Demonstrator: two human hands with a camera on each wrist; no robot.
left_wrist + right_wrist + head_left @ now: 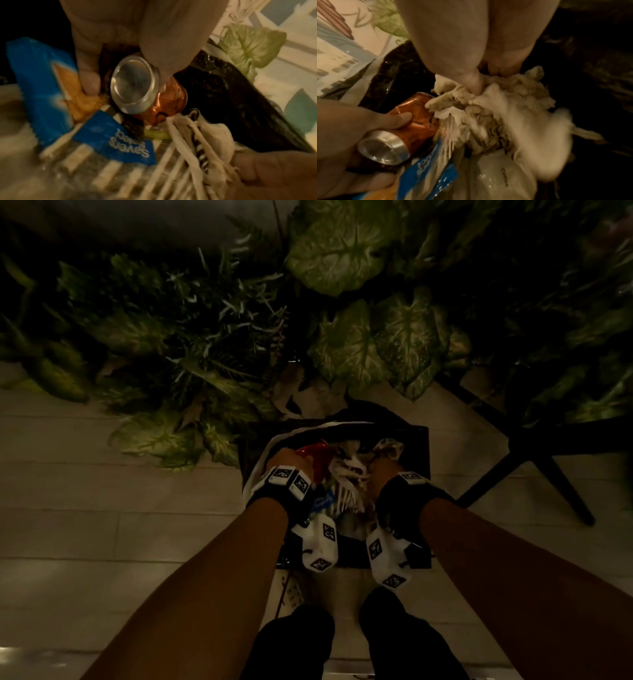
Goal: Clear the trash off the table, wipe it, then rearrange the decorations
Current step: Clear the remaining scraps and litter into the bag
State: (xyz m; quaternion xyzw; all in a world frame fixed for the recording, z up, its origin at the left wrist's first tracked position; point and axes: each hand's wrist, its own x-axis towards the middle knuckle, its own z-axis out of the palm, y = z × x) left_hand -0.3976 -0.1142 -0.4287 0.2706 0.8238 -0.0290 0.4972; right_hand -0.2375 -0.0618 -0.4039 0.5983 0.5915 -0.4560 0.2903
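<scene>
Both hands reach into a bin lined with a black bag [419, 446] on the floor. My left hand [287, 460] grips a dented orange soda can [171, 100], thumb and fingers wrapped round its side, silver base facing the left wrist camera. The can [418, 121] tilts into the bin. My right hand [488, 75] clutches a wad of crumpled white tissue [513, 108] just right of the can. A blue snack wrapper [42, 88] lies under the can among the trash.
Large green leafy plants [346, 261] crowd the far side of the bin and overhang it. Black furniture legs [534, 453] stand to the right. Pale plank floor [102, 508] spreads left. My feet in black socks [301, 638] stand just before the bin.
</scene>
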